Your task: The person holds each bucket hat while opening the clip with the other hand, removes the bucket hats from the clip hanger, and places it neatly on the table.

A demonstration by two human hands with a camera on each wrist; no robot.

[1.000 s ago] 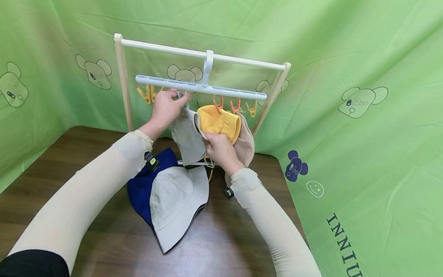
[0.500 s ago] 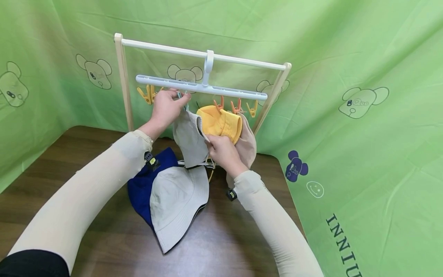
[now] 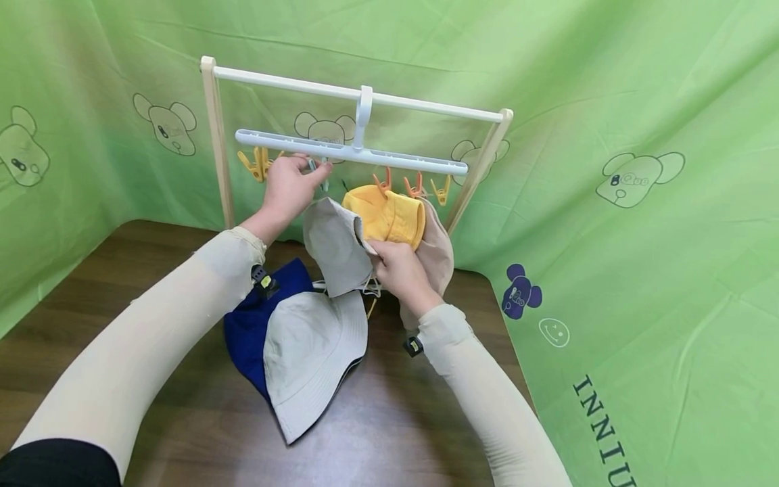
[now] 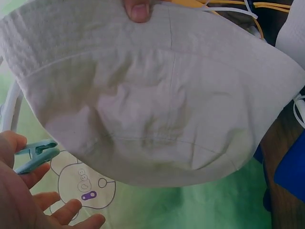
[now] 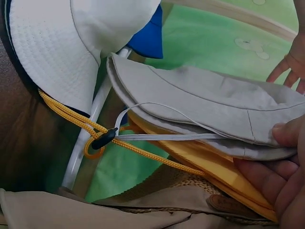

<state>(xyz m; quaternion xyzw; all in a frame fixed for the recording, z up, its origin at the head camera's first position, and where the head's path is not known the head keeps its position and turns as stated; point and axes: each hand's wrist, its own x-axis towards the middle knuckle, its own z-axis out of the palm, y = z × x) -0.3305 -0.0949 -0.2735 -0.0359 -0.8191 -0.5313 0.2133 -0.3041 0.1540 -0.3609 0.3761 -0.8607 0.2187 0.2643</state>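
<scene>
Thumb and finger of my left hand (image 3: pixel 287 188) pinch a teal clothespin (image 4: pixel 39 156) below the pale blue hanger (image 3: pixel 292 142), its jaws spread. Just under it is a light grey bucket hat (image 3: pixel 336 247), its crown apart from the clothespin in the left wrist view. My right hand (image 3: pixel 403 272) grips this hat by the brim, thumb on one side and fingers on the other. A white cord loop (image 5: pixel 167 137) trails from the brim. Right behind the hat hangs a yellow hat (image 3: pixel 389 216), clipped by an orange clothespin (image 3: pixel 383 181).
A beige hat (image 3: pixel 437 250) hangs at the right. Yellow clothespins (image 3: pixel 260 164) hang at the hanger's left end. The hanger hooks over the rack's white rod (image 3: pixel 286 83). A white bucket hat (image 3: pixel 310 352) overlaps a blue hat (image 3: pixel 246 338) on the wooden table (image 3: pixel 201 419).
The grey hat has come out of the teal clothespin and dropped slightly. My right hand has shifted right and a little down with it. The hanger has moved slightly left.
</scene>
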